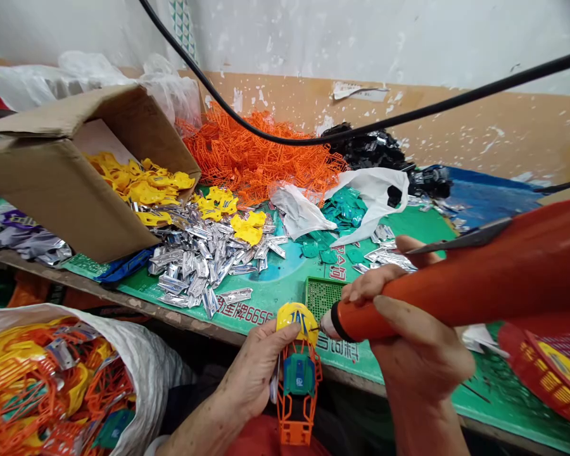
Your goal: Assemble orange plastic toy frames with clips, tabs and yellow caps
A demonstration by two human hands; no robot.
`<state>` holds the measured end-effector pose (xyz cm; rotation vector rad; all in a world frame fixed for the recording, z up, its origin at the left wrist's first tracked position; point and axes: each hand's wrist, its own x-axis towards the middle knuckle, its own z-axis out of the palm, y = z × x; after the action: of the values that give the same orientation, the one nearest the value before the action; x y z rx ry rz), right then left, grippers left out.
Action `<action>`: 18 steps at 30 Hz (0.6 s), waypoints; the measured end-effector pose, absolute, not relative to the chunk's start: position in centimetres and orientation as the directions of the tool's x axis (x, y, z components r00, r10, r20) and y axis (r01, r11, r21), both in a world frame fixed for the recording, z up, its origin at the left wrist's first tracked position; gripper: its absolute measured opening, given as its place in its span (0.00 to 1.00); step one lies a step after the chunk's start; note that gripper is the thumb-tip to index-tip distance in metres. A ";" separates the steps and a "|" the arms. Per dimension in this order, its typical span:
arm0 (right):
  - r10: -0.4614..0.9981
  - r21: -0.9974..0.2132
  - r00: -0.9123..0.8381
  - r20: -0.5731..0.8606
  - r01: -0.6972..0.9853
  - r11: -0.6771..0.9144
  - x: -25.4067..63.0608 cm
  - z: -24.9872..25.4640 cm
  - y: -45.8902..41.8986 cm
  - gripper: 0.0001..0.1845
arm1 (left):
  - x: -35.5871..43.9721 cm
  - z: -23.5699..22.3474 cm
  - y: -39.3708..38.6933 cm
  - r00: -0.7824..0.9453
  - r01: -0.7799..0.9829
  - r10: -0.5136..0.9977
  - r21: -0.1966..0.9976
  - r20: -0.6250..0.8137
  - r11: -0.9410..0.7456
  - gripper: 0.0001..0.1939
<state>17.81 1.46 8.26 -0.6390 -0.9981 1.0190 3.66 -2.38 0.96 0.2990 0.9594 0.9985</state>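
Your left hand (pixel 256 364): fingers pinched on yellow-and-orange toy body (pixel 298 380), green piece at its middle, held in front of table (pixel 399 373) edge. Your right hand (pixel 408 323): fingers wrapped around red power screwdriver (pixel 437 297), tip at yellow part's right side. Green tray (pixel 325 294) with small screws just beyond. Silver parts (pixel 204 259) heaped left on table, near tipped cardboard box (pixel 61 183) holding yellow pieces (pixel 137 180). Orange frames (pixel 261 155) piled farther back.

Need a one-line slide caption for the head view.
Left hand steadies an orange frame while the right hand brings a red electric screwdriver to its yellow part.
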 end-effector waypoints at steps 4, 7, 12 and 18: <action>0.913 -0.812 0.171 0.371 -0.416 0.408 18.0 8.5 1.4 0.19 | 3.8 0.9 -2.5 0.166 -0.571 0.823 0.628 -0.543 0.530 0.19; 0.914 -0.804 0.162 0.372 -0.436 0.405 18.2 8.8 1.2 0.17 | 3.9 0.8 -2.6 0.139 -0.544 0.841 0.669 -0.523 0.506 0.19; 0.924 -0.804 0.143 0.356 -0.456 0.380 18.4 8.8 0.9 0.16 | 4.0 1.0 -2.9 0.125 -0.516 0.851 0.699 -0.510 0.495 0.20; 0.928 -0.816 0.155 0.340 -0.441 0.373 18.4 8.8 1.1 0.17 | 4.1 1.4 -3.0 0.116 -0.491 0.851 0.715 -0.513 0.498 0.20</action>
<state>18.42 1.10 8.81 -0.6235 -0.9634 1.0768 4.08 -3.03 1.39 0.4168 1.0510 1.0248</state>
